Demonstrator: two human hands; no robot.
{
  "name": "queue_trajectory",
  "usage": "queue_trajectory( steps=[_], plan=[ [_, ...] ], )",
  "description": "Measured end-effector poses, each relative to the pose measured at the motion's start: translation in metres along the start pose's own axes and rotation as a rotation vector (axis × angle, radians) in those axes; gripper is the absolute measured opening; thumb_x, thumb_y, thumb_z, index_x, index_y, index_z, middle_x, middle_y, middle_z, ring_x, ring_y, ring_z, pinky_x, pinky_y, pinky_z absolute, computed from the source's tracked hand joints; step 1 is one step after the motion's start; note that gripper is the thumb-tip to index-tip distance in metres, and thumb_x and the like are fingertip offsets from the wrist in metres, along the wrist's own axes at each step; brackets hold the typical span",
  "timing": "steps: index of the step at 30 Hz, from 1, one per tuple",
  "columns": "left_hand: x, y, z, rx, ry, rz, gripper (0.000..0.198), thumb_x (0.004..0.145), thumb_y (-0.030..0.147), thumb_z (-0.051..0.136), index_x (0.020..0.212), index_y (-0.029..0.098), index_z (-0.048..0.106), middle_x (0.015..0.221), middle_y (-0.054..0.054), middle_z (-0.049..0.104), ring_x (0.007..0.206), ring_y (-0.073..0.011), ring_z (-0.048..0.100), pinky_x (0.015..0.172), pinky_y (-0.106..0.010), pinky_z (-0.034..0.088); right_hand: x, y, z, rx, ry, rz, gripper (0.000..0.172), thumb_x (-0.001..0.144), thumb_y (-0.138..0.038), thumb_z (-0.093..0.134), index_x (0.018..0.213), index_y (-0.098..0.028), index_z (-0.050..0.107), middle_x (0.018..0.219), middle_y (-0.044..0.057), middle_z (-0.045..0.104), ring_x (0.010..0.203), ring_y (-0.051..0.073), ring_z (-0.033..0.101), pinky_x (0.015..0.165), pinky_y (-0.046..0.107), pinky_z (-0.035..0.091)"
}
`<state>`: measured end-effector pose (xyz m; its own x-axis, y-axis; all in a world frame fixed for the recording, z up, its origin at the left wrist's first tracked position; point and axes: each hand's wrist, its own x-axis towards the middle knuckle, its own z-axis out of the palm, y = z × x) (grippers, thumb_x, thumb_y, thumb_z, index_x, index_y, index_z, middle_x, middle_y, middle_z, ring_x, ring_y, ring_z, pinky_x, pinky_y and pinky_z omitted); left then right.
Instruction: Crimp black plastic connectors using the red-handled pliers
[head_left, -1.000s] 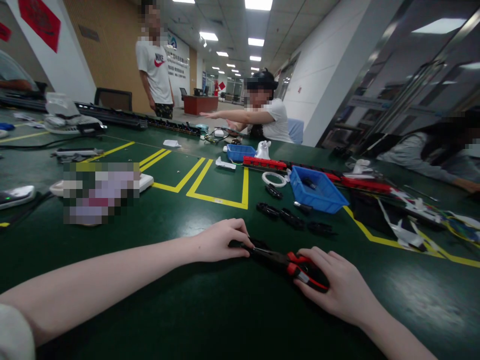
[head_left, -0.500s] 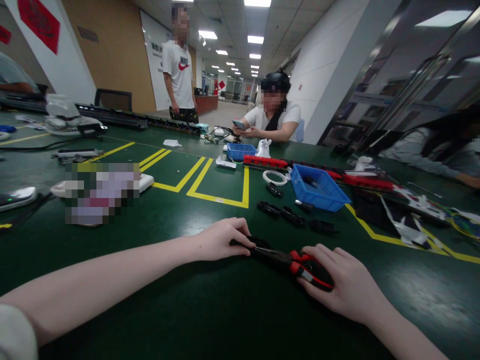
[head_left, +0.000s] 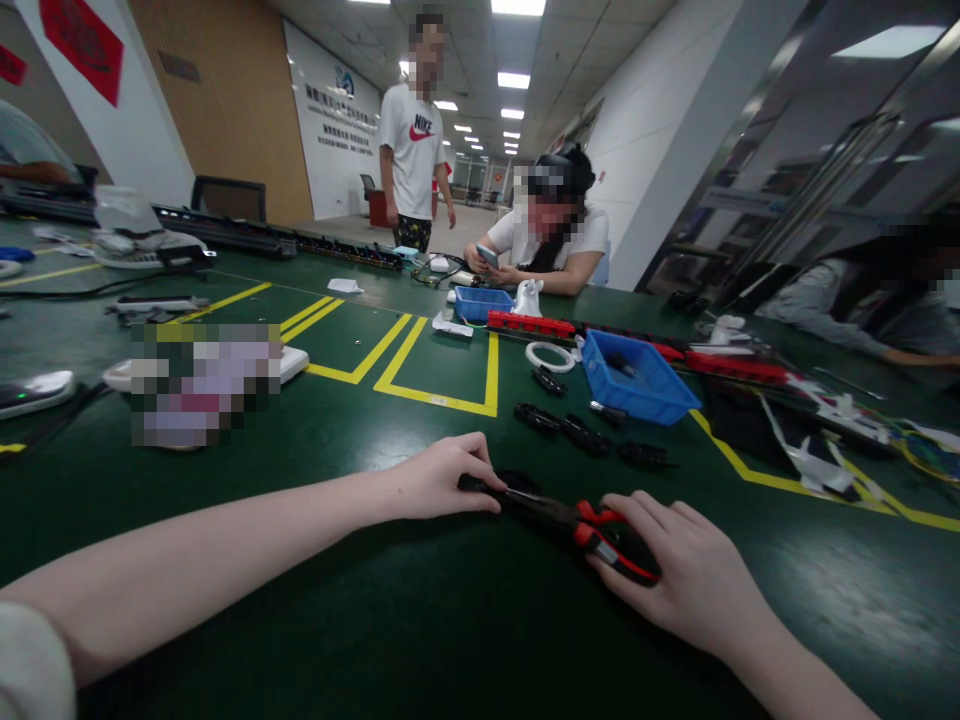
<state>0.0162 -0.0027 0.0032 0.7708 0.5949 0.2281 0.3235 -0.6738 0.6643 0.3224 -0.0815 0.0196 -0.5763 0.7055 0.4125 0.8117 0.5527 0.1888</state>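
Observation:
My right hand (head_left: 679, 565) grips the red and black handles of a pair of long-nose pliers (head_left: 559, 512), whose jaws point left. Between thumb and fingers, my left hand (head_left: 442, 478) pinches a small black part (head_left: 472, 483). The plier tips meet this part at the left fingertips; whether they bite on it is too small to tell. Just behind the jaws lies a dark, loop-like shape (head_left: 517, 482) on the green table (head_left: 375, 620). Beyond it, several black pieces (head_left: 585, 433) lie in a loose row.
A blue bin (head_left: 637, 385) holds some dark parts, with a white ring (head_left: 550, 356) to its left. A smaller blue bin (head_left: 484, 303) and red strips (head_left: 532, 323) sit farther back. Leftward lies a blurred-out phone-like object (head_left: 210, 390). A seated person (head_left: 577, 235) holds a phone; another person stands (head_left: 412, 150).
My right hand and the pliers have shifted slightly left. My left hand keeps its pinch almost unmoved. The standing person has moved to the right, and the seated person's head has tipped down.

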Motion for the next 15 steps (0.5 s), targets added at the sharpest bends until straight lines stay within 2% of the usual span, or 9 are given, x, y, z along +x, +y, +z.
queue_trajectory(
  steps=[7, 15],
  plan=[
    [-0.0012, 0.0047, -0.0014, 0.063, -0.022, -0.029, 0.026, 0.085, 0.036, 0.071, 0.105, 0.019, 0.068, 0.099, -0.003, 0.054, 0.084, -0.0155, 0.055, 0.068, -0.026, 0.045, 0.0021, -0.0005, 0.0000, 0.010, -0.012, 0.018, 0.042, 0.081, -0.047, 0.060, 0.110, -0.016, 0.063, 0.094, 0.010, 0.071, 0.066, 0.018, 0.061, 0.059, 0.031, 0.046],
    [-0.0010, 0.0065, 0.0007, 0.147, -0.013, 0.017, 0.025, 0.087, 0.037, 0.068, 0.104, 0.019, 0.066, 0.100, -0.003, 0.055, 0.084, -0.0163, 0.057, 0.069, -0.027, 0.044, 0.0006, 0.0027, 0.0031, 0.023, 0.019, 0.015, 0.043, 0.080, -0.044, 0.063, 0.113, -0.017, 0.061, 0.099, 0.010, 0.071, 0.080, 0.022, 0.066, 0.069, 0.035, 0.049]
  ],
)
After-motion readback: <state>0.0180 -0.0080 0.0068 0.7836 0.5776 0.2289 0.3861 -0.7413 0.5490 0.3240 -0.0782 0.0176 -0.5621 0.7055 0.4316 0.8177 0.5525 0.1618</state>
